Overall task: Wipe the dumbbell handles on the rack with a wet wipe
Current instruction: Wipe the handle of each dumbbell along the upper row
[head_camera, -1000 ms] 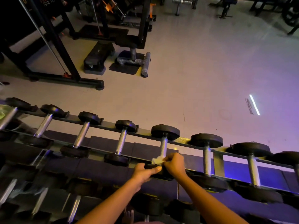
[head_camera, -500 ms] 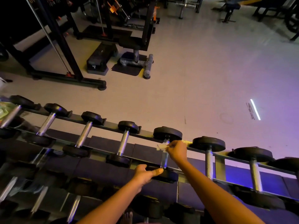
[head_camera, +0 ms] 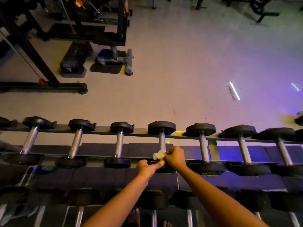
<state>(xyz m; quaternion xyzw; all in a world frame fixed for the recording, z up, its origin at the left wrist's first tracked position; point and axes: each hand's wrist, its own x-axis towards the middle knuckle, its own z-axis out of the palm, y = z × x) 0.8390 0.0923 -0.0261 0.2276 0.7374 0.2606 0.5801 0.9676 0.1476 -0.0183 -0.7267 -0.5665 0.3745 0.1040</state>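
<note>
A row of several black dumbbells with chrome handles lies across the top tier of the rack (head_camera: pixel 213 150). My right hand (head_camera: pixel 175 157) grips a white wet wipe (head_camera: pixel 158 155) wrapped on the near end of the middle dumbbell's handle (head_camera: pixel 162 140). My left hand (head_camera: pixel 148 167) holds that dumbbell's near weight head (head_camera: pixel 164 167), thumb stretched along its top. The far head (head_camera: pixel 161 127) rests on the back rail.
Neighbouring dumbbell handles (head_camera: pixel 203 149) (head_camera: pixel 119 145) lie close on both sides. A lower tier of dumbbells (head_camera: pixel 154 200) sits under my forearms. Beyond the rack is open grey floor, with a black machine frame (head_camera: pixel 49 74) and bench base (head_camera: pixel 114 59) at the far left.
My right hand slid the wipe from the far end of the handle back to its near end. The left hand stayed on the near weight head.
</note>
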